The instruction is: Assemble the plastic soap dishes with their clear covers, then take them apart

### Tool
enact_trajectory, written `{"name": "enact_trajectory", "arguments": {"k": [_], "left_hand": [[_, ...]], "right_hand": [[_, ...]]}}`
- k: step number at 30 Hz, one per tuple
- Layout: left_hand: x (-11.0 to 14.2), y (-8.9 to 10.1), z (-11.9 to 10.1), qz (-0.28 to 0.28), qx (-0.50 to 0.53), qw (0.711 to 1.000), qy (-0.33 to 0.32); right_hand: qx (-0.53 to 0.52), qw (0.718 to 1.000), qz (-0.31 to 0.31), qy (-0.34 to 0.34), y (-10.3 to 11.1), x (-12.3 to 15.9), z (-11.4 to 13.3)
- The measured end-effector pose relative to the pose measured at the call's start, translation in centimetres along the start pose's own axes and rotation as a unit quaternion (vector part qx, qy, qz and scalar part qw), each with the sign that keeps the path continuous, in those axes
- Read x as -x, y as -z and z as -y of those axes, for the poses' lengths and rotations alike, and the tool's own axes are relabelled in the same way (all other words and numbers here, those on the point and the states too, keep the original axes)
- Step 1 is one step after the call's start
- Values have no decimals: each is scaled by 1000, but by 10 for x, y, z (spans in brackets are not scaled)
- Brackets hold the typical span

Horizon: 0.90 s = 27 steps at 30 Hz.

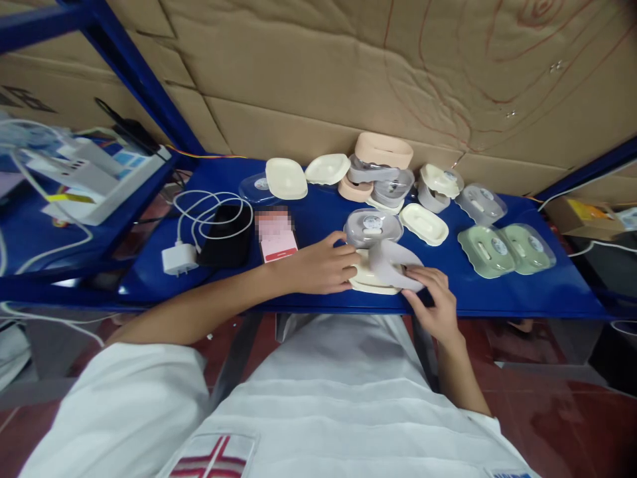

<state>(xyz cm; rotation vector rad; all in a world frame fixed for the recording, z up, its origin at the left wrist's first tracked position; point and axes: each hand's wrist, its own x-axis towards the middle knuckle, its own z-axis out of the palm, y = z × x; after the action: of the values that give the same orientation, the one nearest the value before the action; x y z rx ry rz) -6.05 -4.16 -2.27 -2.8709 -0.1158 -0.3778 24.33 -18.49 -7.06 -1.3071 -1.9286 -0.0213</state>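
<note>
On the blue shelf close to my body lies a cream plastic dish (365, 280). My left hand (331, 267) has its fingers curled on the dish's left edge. A grey curved plastic band (385, 264) is tilted over the dish, covering its right part. My right hand (436, 300) pinches the band's lower right side between thumb and fingers. Right behind them sits a grey soap box (379, 222) with a clear lid and a round label. Another cream dish (424, 224) lies to the right of that box.
Behind is a pile with a peach band (383, 150) and several dishes. Green boxes (490, 252) with clear lids stand at right. A phone (275, 232) and a white charger (179, 257) with its cable lie left. Cardboard (298, 86) backs the blue shelf (318, 304).
</note>
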Motion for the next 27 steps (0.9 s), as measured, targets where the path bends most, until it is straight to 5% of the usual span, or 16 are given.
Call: {"name": "enact_trajectory", "arguments": {"k": [4,27], "left_hand": [[0,13,5,9,-8,1000,-6],[-2,4,7,37,77,996,16]], "right_hand": [[30,997,74,25,-5,-7,7],[51,990,106,84,-28,-19,25]]}}
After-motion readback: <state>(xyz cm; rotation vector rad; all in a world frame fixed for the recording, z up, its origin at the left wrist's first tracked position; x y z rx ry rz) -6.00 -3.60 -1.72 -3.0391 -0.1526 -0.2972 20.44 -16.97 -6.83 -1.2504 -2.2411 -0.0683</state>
